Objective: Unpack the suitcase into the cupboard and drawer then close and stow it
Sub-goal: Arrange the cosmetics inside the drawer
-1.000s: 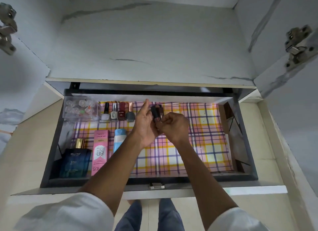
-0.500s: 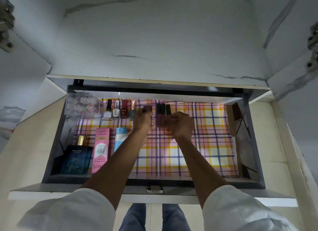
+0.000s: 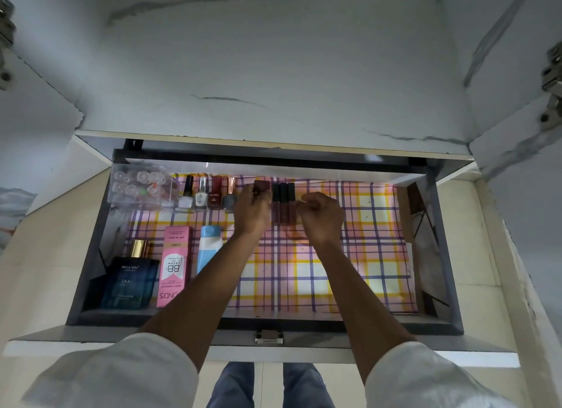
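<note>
left hand [image 3: 252,208] grips a maroon bottle [image 3: 262,186]; lip gloss tubes [image 3: 283,202] lie between it and the empty, curled right hand [image 3: 319,214].

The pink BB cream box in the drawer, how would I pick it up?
The pink BB cream box lies flat and long between the blue perfume box and the blue tube. Its long sides look crowded, so come from above and pinch its two short ends. That grip probably avoids bumping the neighbours.
</note>
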